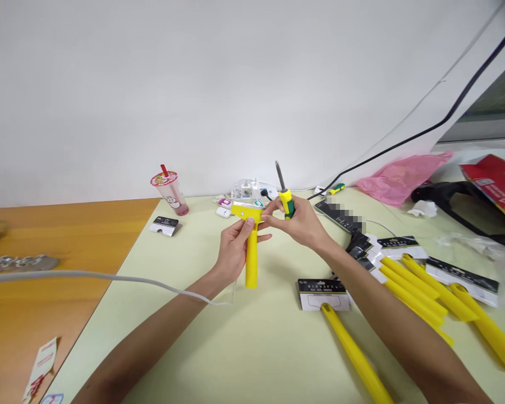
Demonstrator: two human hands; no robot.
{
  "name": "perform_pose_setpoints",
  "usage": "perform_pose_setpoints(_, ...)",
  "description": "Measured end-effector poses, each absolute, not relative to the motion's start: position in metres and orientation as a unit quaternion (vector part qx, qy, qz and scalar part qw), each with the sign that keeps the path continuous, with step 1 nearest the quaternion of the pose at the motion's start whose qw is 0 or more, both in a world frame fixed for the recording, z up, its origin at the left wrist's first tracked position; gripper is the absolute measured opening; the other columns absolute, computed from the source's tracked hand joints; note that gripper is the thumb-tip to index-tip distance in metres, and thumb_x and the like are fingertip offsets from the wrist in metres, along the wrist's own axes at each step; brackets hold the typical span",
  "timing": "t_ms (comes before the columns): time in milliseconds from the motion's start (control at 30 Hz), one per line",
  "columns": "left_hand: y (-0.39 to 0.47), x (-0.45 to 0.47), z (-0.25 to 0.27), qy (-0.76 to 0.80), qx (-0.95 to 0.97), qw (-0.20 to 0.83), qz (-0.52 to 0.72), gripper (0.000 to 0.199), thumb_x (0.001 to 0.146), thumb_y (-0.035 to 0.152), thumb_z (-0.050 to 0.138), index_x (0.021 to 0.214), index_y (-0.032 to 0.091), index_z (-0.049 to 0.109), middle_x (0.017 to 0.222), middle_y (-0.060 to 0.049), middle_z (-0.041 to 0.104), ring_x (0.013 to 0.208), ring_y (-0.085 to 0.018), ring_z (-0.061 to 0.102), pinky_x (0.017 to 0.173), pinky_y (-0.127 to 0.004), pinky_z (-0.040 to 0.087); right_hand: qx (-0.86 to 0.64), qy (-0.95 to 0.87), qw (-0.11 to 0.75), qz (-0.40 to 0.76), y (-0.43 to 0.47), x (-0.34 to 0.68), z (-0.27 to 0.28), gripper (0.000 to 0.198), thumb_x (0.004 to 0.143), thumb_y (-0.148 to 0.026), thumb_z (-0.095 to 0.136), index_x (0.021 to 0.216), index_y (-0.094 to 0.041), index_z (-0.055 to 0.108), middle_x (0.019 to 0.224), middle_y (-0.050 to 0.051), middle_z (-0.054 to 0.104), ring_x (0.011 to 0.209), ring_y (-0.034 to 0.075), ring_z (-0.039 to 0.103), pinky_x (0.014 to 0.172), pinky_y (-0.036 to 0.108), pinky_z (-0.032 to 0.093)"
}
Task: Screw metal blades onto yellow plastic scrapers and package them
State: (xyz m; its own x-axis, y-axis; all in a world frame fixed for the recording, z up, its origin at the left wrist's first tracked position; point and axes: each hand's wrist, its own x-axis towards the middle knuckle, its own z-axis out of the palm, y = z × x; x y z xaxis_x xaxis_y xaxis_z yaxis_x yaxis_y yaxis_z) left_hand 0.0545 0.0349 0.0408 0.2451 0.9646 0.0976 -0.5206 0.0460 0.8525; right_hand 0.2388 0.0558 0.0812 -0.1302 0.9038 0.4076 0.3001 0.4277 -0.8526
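My left hand (234, 247) is closed around a yellow scraper (251, 264), its thumb on the front where handle and wide head meet. The handle points down and the head is uppermost. My right hand (298, 221) has a screwdriver (285, 197) tucked in it, green and yellow handle low and metal shaft up. Thumb and fingertips of that hand pinch at the right end of the scraper's head. Whether a small part sits between those fingertips is too small to tell.
More yellow handles (416, 292) and carded packs (324, 294) lie at right. A drink cup (170, 193) stands at back left near a small black-and-white card (164, 225). Chargers (246, 191) and cables line the wall. A grey cable (109, 276) crosses over my left forearm.
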Motion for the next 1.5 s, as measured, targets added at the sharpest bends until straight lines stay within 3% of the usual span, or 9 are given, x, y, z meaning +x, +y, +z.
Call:
perform_pose_setpoints(200, 0.036, 0.052, 0.046, 0.262, 0.403, 0.690, 0.542, 0.039, 0.089, 0.048, 0.088, 0.109, 0.014, 0.081, 0.137, -0.015, 0.076, 0.138, -0.039, 0.068, 0.107, -0.049, 0.063, -0.433, -0.636, 0.513, 0.381, 0.056, 0.239, 0.082, 0.040, 0.080, -0.039, 0.088, 0.075, -0.024, 0.051, 0.097, 0.006, 0.082, 0.090, 0.025, 0.073, 0.089, 0.042, 0.055)
perform_pose_setpoints(533, 0.032, 0.054, 0.050, 0.275, 0.361, 0.718, 0.528, 0.036, 0.092, 0.044, 0.087, 0.110, 0.013, 0.080, 0.139, -0.017, 0.075, 0.142, -0.040, 0.065, 0.115, -0.052, 0.058, -0.439, -0.624, 0.523, 0.380, 0.056, 0.238, 0.083, 0.034, 0.074, -0.038, 0.090, 0.081, -0.022, 0.062, 0.098, 0.006, 0.078, 0.089, 0.024, 0.071, 0.085, 0.041, 0.057)
perform_pose_setpoints(633, 0.032, 0.054, 0.048, 0.276, 0.380, 0.709, 0.526, 0.039, 0.092, 0.047, 0.087, 0.112, 0.014, 0.081, 0.137, -0.016, 0.076, 0.140, -0.040, 0.066, 0.113, -0.052, 0.060, -0.463, -0.609, 0.522, 0.378, 0.057, 0.237, 0.081, 0.033, 0.070, -0.037, 0.092, 0.081, -0.021, 0.065, 0.101, 0.005, 0.076, 0.084, 0.021, 0.067, 0.081, 0.039, 0.053)
perform_pose_setpoints(767, 0.031, 0.054, 0.045, 0.290, 0.418, 0.681, 0.527, 0.043, 0.093, 0.051, 0.083, 0.113, 0.013, 0.081, 0.130, -0.017, 0.078, 0.137, -0.041, 0.068, 0.103, -0.050, 0.065, -0.486, -0.584, 0.499, 0.417, 0.058, 0.237, 0.078, 0.031, 0.069, -0.036, 0.091, 0.089, -0.020, 0.073, 0.089, 0.003, 0.075, 0.076, 0.019, 0.062, 0.073, 0.036, 0.049)
perform_pose_setpoints(967, 0.032, 0.051, 0.042, 0.295, 0.431, 0.683, 0.511, 0.041, 0.092, 0.049, 0.085, 0.115, 0.015, 0.079, 0.133, -0.017, 0.077, 0.132, -0.042, 0.072, 0.094, -0.048, 0.067, -0.450, -0.561, 0.507, 0.475, 0.062, 0.240, 0.074, 0.041, 0.063, -0.035, 0.098, 0.076, -0.021, 0.062, 0.105, 0.006, 0.080, 0.086, 0.019, 0.066, 0.081, 0.036, 0.052)
perform_pose_setpoints(1100, 0.037, 0.048, 0.042, 0.299, 0.436, 0.688, 0.498, 0.038, 0.089, 0.043, 0.088, 0.114, 0.015, 0.079, 0.135, -0.017, 0.076, 0.127, -0.039, 0.075, 0.096, -0.046, 0.066, -0.456, -0.583, 0.485, 0.466, 0.064, 0.245, 0.076, 0.041, 0.066, -0.043, 0.097, 0.082, -0.020, 0.068, 0.106, 0.007, 0.081, 0.086, 0.021, 0.068, 0.079, 0.036, 0.053)
perform_pose_setpoints(1267, 0.038, 0.048, 0.045, 0.323, 0.411, 0.692, 0.498, 0.035, 0.090, 0.039, 0.088, 0.113, 0.014, 0.079, 0.133, -0.018, 0.077, 0.127, -0.036, 0.074, 0.094, -0.043, 0.066, -0.480, -0.630, 0.460, 0.402, 0.066, 0.247, 0.075, 0.044, 0.078, -0.052, 0.090, 0.075, -0.022, 0.058, 0.094, 0.004, 0.080, 0.089, 0.023, 0.070, 0.082, 0.037, 0.054)
perform_pose_setpoints(1500, 0.044, 0.045, 0.047, 0.338, 0.426, 0.685, 0.484, 0.038, 0.088, 0.040, 0.089, 0.111, 0.012, 0.079, 0.123, -0.018, 0.079, 0.120, -0.032, 0.076, 0.091, -0.042, 0.068, -0.475, -0.568, 0.495, 0.455, 0.065, 0.239, 0.069, 0.057, 0.070, -0.052, 0.097, 0.073, -0.024, 0.047, 0.071, -0.002, 0.067, 0.073, 0.020, 0.070, 0.077, 0.042, 0.067)
